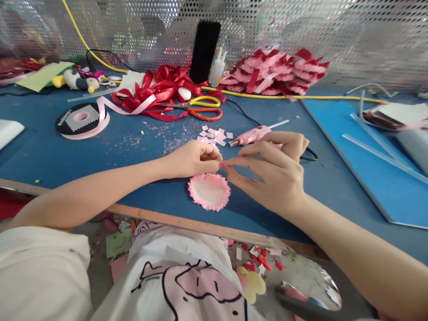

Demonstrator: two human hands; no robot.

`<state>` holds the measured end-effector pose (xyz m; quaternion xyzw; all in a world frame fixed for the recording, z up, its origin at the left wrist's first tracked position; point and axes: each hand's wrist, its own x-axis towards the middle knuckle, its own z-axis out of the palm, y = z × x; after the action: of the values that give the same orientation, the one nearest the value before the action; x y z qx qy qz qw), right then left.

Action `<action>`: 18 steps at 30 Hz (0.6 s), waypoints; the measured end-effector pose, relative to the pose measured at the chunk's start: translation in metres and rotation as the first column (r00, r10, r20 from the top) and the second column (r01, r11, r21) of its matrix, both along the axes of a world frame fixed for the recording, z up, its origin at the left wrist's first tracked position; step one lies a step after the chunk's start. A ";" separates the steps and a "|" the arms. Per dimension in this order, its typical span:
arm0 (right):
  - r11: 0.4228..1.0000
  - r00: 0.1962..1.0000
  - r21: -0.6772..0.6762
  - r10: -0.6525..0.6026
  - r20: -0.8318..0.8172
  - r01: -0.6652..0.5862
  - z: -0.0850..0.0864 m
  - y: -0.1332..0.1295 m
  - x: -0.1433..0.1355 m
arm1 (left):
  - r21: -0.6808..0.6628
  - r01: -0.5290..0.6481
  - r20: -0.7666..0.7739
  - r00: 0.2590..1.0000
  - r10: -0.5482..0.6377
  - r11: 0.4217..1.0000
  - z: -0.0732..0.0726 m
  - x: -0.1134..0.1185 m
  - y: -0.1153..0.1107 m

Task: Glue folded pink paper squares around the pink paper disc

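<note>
My left hand [195, 158] is closed, its fingers curled and the thumb pressed to the index finger. Its fingertips meet those of my right hand [279, 176], which pinches with thumb and index finger while the other fingers bend above. Whatever lies between the fingertips is too small to make out. Just below them on the table is a round white disc [209, 191] with a frilly pink edge. Small pale pink ribbon squares [216, 135] lie in a loose pile beyond my hands. A pink glue gun [251, 135] rests behind my right hand, partly hidden by it.
Behind are scissors [204, 114] with yellow and orange handles, tangled red ribbon [163, 87], a ribbon spool [80, 118], a leaning phone [205, 51], a small bottle [218, 69] and stacked pink-red pieces [274, 73]. A blue board [371, 165] with clear sticks lies right.
</note>
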<state>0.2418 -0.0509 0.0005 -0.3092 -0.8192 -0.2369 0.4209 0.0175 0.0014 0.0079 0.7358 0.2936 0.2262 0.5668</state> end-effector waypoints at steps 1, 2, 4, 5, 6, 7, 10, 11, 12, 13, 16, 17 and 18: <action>1.000 1.000 0.003 -0.004 0.000 0.004 0.000 0.000 -0.001 | 0.006 -0.006 0.006 1.000 0.006 1.000 0.000 0.000 0.000; 1.000 1.000 -0.003 -0.016 0.006 0.016 0.000 0.000 -0.001 | 0.012 -0.011 0.014 1.000 0.011 1.000 0.000 0.001 0.000; 0.998 0.998 -0.041 -0.054 0.038 0.056 0.001 -0.001 -0.002 | 0.015 -0.014 0.035 0.999 0.013 1.000 -0.001 0.002 0.000; 0.995 0.995 -0.067 -0.073 0.062 0.078 0.001 -0.001 -0.002 | 0.013 -0.013 0.046 0.999 0.012 1.000 -0.001 0.002 0.000; 0.992 0.993 -0.087 -0.087 0.083 0.094 0.001 -0.001 -0.002 | 0.009 -0.010 0.056 0.998 0.010 1.000 -0.002 0.003 0.000; 0.989 0.991 -0.104 -0.098 0.096 0.108 0.001 -0.001 -0.002 | 0.004 -0.007 0.064 0.998 0.006 1.000 -0.002 0.003 0.000; 0.992 0.992 -0.087 -0.083 0.090 0.091 0.000 0.000 -0.001 | -0.002 -0.005 0.087 0.996 0.005 1.000 -0.003 0.002 0.001; 0.994 0.994 -0.075 -0.077 0.082 0.083 0.000 0.000 0.000 | -0.004 -0.005 0.093 0.996 0.005 1.000 -0.003 0.002 0.001; 0.996 0.995 -0.059 -0.069 0.075 0.073 0.000 0.001 0.000 | -0.007 -0.005 0.101 0.995 0.006 1.000 -0.003 0.002 0.002; 0.996 0.995 -0.052 -0.068 0.073 0.072 0.000 0.002 0.001 | -0.013 -0.006 0.109 0.994 0.007 1.000 -0.003 0.002 0.002; 0.998 0.996 -0.004 -0.060 0.061 0.061 0.001 0.004 0.003 | -0.037 -0.009 0.141 0.990 0.014 0.999 -0.003 0.001 0.002; 0.998 0.996 0.018 -0.061 0.059 0.060 0.002 0.004 0.004 | -0.047 -0.011 0.152 0.988 0.018 0.999 -0.003 0.001 0.003; 0.997 0.996 0.034 -0.066 0.061 0.064 0.002 0.004 0.005 | -0.058 -0.012 0.161 0.987 0.021 0.998 -0.003 0.001 0.003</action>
<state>0.2465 -0.0471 0.0027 -0.3214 -0.8175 -0.2731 0.3921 0.0186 0.0042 0.0053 0.6960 0.2591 0.2813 0.6077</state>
